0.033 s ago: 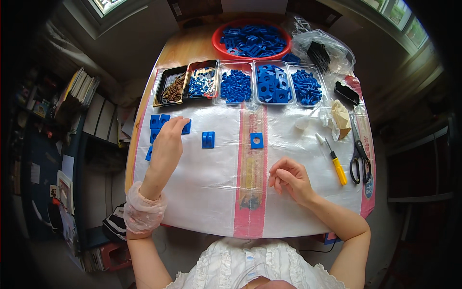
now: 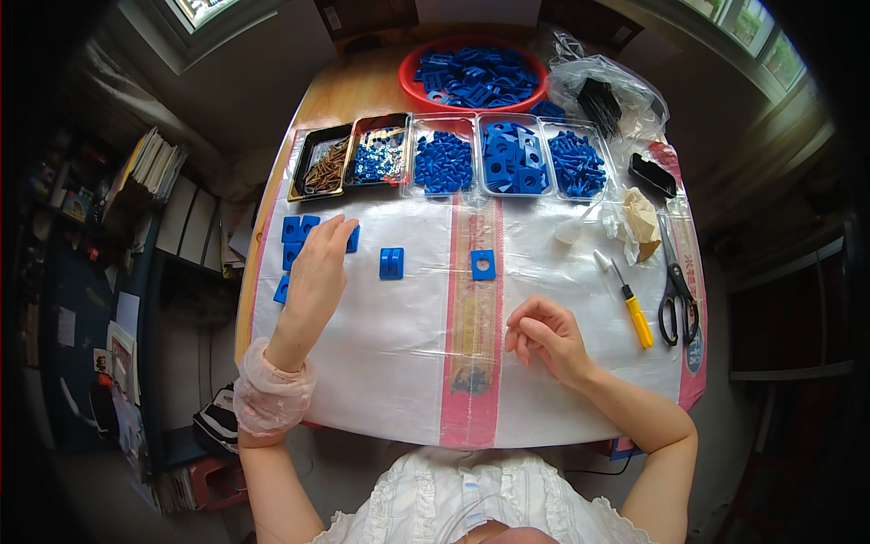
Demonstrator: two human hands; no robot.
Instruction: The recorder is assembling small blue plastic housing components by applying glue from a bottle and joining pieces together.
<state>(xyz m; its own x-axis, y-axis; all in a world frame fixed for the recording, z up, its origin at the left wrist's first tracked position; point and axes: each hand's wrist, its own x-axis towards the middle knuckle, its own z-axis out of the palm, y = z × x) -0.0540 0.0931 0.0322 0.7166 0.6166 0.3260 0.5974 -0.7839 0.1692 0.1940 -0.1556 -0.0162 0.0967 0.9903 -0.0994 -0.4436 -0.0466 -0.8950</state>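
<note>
My left hand [image 2: 319, 263] is stretched over a group of small blue plastic blocks at the left of the table. Its fingers are extended and slightly apart, the tips beside a blue block [image 2: 353, 240] that is partly covered. Other blocks, such as one blue block [image 2: 291, 228], show around the hand, and some may be hidden under it. To the right lies a ridged blue piece [image 2: 391, 264], then a flat blue square with a round hole [image 2: 483, 265]. My right hand [image 2: 550, 340] rests near that square, fingers curled in, with nothing visible in them.
Across the back stand a tray of brown screws [image 2: 326, 172], a tray of small metal nuts [image 2: 379, 163], and several clear trays of blue parts [image 2: 444, 163]. Behind them is a red basin [image 2: 406, 82]. At right lie a yellow-handled screwdriver [image 2: 639, 322], scissors [image 2: 675, 299] and crumpled paper [image 2: 642, 218].
My left hand has shifted very slightly. The right hand and the blue pieces look unmoved.
</note>
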